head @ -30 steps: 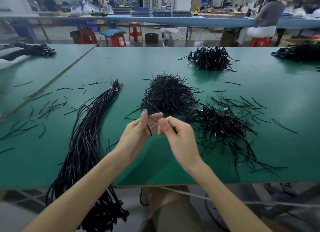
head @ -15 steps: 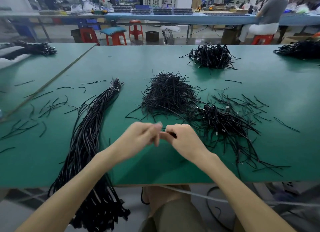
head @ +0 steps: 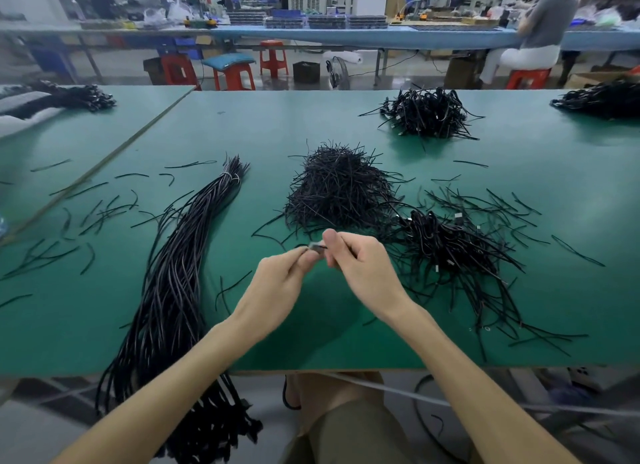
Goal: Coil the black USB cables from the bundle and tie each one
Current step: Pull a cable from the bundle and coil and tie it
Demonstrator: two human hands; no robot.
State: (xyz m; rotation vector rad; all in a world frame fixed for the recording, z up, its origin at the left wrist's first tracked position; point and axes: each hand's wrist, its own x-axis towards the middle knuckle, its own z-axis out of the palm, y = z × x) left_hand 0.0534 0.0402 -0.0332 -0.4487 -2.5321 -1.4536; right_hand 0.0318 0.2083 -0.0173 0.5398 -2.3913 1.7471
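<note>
over the near half of the green table (head: pixel 263 124), in the head view, the only one given: left hand (head: pixel 277 290) and right hand (head: pixel 367 269) brought fingertip to fingertip and lifted clear of the surface. both clamped in a pinch on one small cable end (head: pixel 316 247), its pale metallic tip just showing between them. probably raised this way to keep the work off the clutter and leave room for twisting a tie. cannot tell whether a tie is already round it: too small, half hidden. no coil visible below the hands, so possibly tucked behind the fingers.

to the left of the left hand, well apart: long bundle (head: pixel 173 283) of uncoiled black cables, bound near its far end and trailing over the table's near edge, laid lengthwise, likely for drawing one out at a time. beyond the fingertips, near: mound of short ties (head: pixel 341 186), within easy reach. just right of the right hand: heap of coiled cables (head: pixel 450 249), apparently the finished ones, dropped on the working side. farther back, another heap (head: pixel 429 114). loose strands (head: pixel 104 211) scattered at left.

judged: tying step in hand, much of the bundle left to do.
</note>
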